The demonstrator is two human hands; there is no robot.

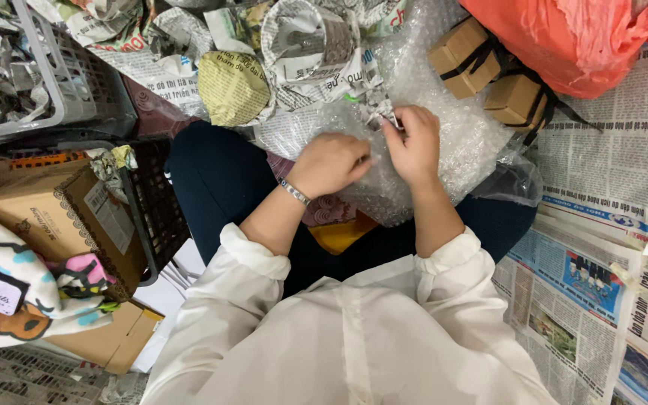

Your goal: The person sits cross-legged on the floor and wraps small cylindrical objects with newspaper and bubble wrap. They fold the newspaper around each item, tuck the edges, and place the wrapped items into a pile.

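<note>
Here the left hand [333, 163] and right hand [412, 142] meet over a clear bubble-wrap sheet [444, 150] bunched on the lap, its long axis running roughly from lower left to upper right across the knees. Right hand fingers pinched shut on a small crumpled newspaper-wrapped piece [379, 112] at the wrap's upper edge; its pointing direction is too small to tell. Left hand loosely curled, knuckles up, fingertips pressing the bubble wrap just beside that piece; a silver bracelet [294, 193] sits on its wrist. Two small brown cardboard boxes tied with black ribbon [489, 75] lie on the wrap's far right end, tilted, under an orange plastic bag [571, 37]. Above the hands: an open cup-shaped newspaper wrapping [309, 37] and a rounded yellowish newspaper bundle [232, 86]. Far left, a grey plastic basket [76, 75] full of crumpled newspaper; below it a black plastic crate [163, 217] holding a brown cardboard box with a white rectangular label [61, 217]. A white cloth with cartoon prints and a dark oval tag [9, 292] overlaps that box. Flat newspaper sheets [601, 247] cover the floor at right.
</note>
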